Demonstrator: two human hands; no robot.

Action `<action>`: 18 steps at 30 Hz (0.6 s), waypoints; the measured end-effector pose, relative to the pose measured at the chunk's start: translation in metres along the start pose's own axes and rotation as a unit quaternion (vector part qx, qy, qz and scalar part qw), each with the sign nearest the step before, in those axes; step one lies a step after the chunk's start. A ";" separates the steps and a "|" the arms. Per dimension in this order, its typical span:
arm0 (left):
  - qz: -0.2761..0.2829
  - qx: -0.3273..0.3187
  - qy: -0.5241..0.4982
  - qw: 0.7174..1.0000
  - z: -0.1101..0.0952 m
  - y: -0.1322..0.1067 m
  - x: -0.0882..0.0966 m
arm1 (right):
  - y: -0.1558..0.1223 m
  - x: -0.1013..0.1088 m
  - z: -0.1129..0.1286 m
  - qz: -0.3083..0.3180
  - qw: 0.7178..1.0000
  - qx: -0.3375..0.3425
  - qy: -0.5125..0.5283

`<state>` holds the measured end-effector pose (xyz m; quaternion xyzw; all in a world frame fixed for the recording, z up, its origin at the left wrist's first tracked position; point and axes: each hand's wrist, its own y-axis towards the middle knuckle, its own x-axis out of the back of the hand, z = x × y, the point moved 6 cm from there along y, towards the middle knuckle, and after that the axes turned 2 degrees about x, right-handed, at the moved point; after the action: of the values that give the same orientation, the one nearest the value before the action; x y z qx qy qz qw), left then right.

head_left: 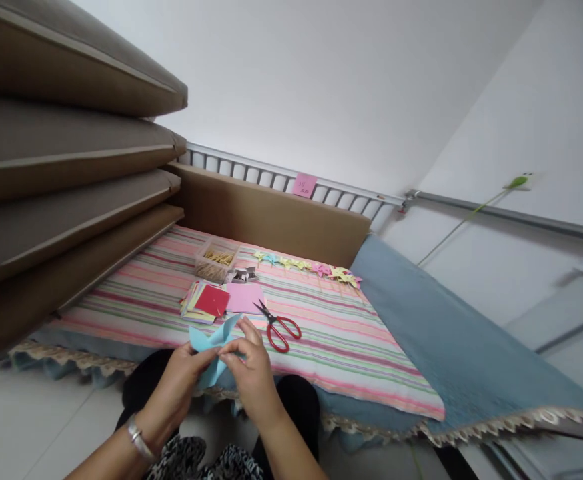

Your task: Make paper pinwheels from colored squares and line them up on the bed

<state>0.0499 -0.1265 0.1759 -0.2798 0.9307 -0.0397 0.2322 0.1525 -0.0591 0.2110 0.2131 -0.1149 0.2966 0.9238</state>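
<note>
A light-blue paper pinwheel (pixel 212 340), its corners folded inward, is held between my two hands above my lap. My left hand (pixel 189 370) grips it from the left, thumb pressed near its centre. From the right, my right hand (pixel 250 363) pinches the paper close to the middle; whether a small pin sits there is hidden by the fingers. Red-handled scissors (pixel 277 328) lie slightly open just beyond my right hand. Past the pinwheel are a stack of coloured paper squares (pixel 212 301), red on top, and a pink sheet (pixel 246 298).
A clear plastic box (pixel 216 259) with small wooden sticks stands farther back, beside a black-and-white picture (pixel 242 275). Several finished pinwheels (pixel 321 269) lie in a row at the rear of the striped cloth (pixel 341 347). Stacked brown cushions (pixel 71 160) rise at left.
</note>
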 end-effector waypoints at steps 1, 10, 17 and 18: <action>0.006 0.004 -0.003 1.000 0.001 -0.002 -0.002 | -0.001 0.003 0.001 -0.006 1.000 0.001 0.000; 0.032 -0.012 -0.016 0.999 -0.004 -0.016 -0.012 | -0.015 0.019 0.014 -0.031 0.999 0.013 -0.011; 0.029 -0.032 -0.007 0.999 -0.010 -0.027 -0.016 | -0.021 0.025 0.026 -0.054 0.996 0.055 -0.042; 0.030 -0.031 -0.009 0.999 -0.010 -0.027 -0.016 | -0.021 0.025 0.026 -0.052 0.996 0.059 -0.039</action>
<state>0.0707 -0.1409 0.1967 -0.2595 0.9372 -0.0015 0.2332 0.1830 -0.0738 0.2355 0.2845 -0.1223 0.2459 0.9185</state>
